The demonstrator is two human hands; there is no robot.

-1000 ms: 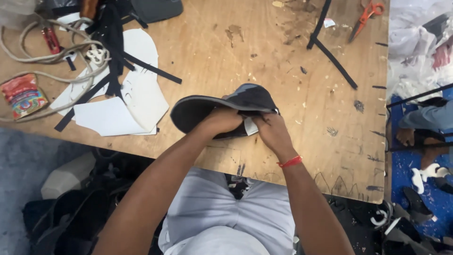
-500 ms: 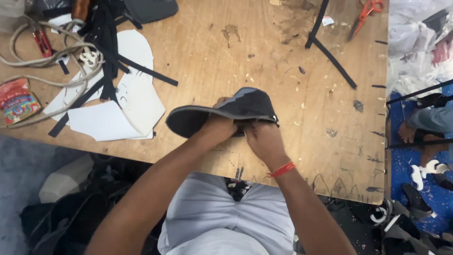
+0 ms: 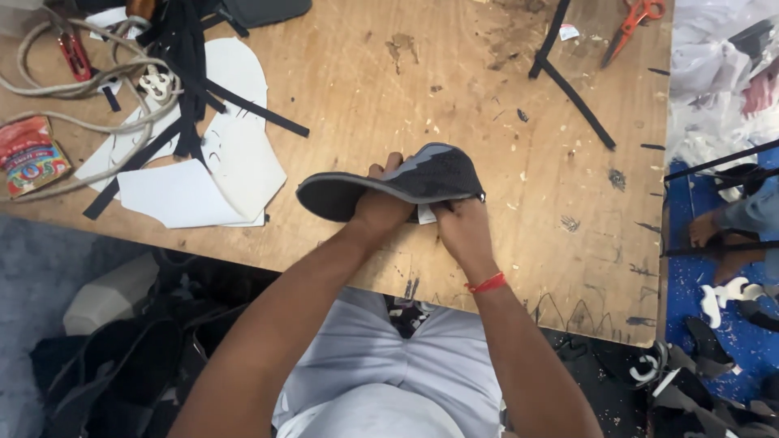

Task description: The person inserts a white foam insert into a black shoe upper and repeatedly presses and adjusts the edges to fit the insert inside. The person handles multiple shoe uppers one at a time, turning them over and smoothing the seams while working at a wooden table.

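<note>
Both hands' fingers are curled tight on the dark shoe upper [image 3: 406, 182]: left hand [image 3: 380, 212], right hand [image 3: 461, 231].

Orange scissors [image 3: 635, 19], white paper patterns [image 3: 191, 191]

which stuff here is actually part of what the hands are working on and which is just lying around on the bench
In hand:
- dark grey shoe upper, held above the bench
- left hand, grip under its middle
- right hand, grip at its heel end

Lying about:
- white paper patterns
- black straps
- beige cord
- red-handled scissors
- colourful packet
- wooden workbench
</note>
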